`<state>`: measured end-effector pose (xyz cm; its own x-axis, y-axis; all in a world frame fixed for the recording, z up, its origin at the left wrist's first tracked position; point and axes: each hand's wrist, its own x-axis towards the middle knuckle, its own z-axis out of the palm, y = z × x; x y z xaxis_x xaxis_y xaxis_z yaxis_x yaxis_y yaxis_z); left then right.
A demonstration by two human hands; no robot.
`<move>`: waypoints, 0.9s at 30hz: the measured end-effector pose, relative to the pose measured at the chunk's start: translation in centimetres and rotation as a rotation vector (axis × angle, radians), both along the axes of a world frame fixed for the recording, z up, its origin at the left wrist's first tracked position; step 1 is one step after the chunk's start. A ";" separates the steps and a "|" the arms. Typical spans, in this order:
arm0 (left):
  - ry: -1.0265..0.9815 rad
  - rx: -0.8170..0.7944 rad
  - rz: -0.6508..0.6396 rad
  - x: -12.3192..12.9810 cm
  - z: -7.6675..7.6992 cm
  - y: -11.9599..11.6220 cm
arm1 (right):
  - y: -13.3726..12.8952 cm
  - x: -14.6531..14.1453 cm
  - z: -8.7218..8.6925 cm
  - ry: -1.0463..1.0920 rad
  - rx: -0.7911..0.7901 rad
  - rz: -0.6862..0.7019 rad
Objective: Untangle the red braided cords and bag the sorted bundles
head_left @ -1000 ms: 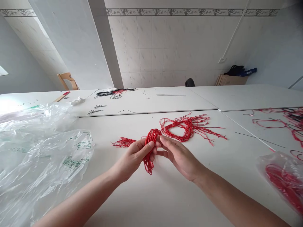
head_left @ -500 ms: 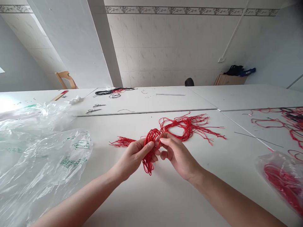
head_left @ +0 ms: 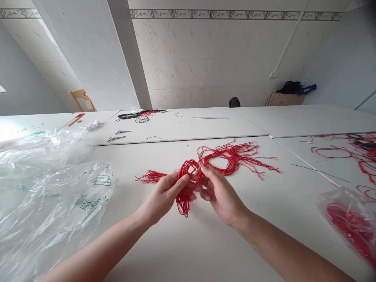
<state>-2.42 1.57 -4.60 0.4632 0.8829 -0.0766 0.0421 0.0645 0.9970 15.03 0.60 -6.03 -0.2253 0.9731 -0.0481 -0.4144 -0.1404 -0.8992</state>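
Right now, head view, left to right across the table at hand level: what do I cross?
clear plastic bag with green print → left hand → red beaded cords → right hand → plastic bag of red cords

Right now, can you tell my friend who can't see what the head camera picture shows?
A person's left hand and right hand hold red beaded strands above a white table. More red strands lie on the table just beyond the hands, and a clear plastic bag lies to the left.
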 end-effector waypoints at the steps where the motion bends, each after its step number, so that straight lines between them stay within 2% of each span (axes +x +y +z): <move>1: 0.001 0.004 -0.018 0.0 0.0 0.0 | 0.0 0.0 0.0 -0.005 0.003 0.018; 4: 0.001 0.012 -0.050 0.2 0.1 -0.1 | -0.1 0.0 0.0 -0.028 0.012 0.057; 10: -0.032 -0.020 0.031 0.0 0.0 0.1 | 0.2 0.1 -0.1 0.044 -0.084 -0.086; 13: -0.021 -0.024 0.051 -0.1 0.0 0.1 | 0.3 0.0 -0.2 0.070 -0.105 -0.079; 17: -0.004 -0.041 0.038 -0.2 -0.1 0.2 | 0.3 0.1 -0.2 0.079 -0.064 -0.034; 23: -0.105 -0.106 0.033 -0.2 -0.6 0.5 | 0.8 0.8 -0.2 0.014 -0.001 -0.007; 27: -0.056 -0.127 0.044 -0.1 -0.8 0.5 | 1.1 1.1 -0.4 -0.007 0.056 -0.003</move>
